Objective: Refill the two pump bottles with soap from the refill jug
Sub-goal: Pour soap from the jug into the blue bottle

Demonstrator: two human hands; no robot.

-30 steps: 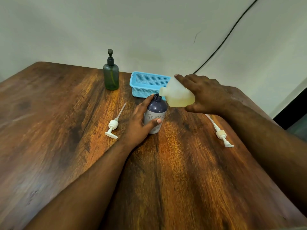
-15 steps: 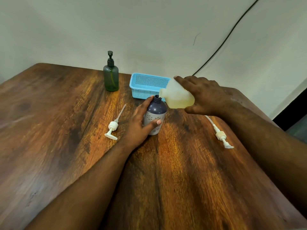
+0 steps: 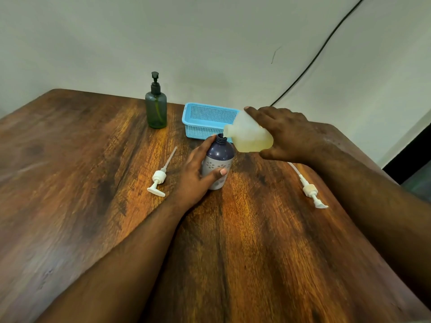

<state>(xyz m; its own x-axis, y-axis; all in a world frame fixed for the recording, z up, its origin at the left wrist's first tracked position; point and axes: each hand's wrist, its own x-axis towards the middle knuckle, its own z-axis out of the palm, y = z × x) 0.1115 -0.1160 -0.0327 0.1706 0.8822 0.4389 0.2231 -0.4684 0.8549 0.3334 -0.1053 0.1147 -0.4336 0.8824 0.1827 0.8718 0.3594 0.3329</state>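
A purple bottle (image 3: 220,157) with a flower label stands upright on the wooden table (image 3: 93,183), its neck uncapped. My left hand (image 3: 196,176) wraps around its body. My right hand (image 3: 286,134) holds a translucent refill jug (image 3: 249,136) with yellowish soap, tipped sideways so its mouth sits right at the purple bottle's neck. A dark green pump bottle (image 3: 156,110) with a black pump stands at the back of the table. Two white pump heads lie loose: one pump head (image 3: 158,178) left of my left hand, the other pump head (image 3: 311,191) on the right.
A light blue mesh basket (image 3: 205,120) sits just behind the purple bottle and the jug. A black cable (image 3: 321,50) runs down the wall at the back right. The table's right edge drops off near my right forearm.
Almost nothing has moved; both hands keep their hold, and the jug stays tipped at the bottle's neck. The view has shifted very slightly.
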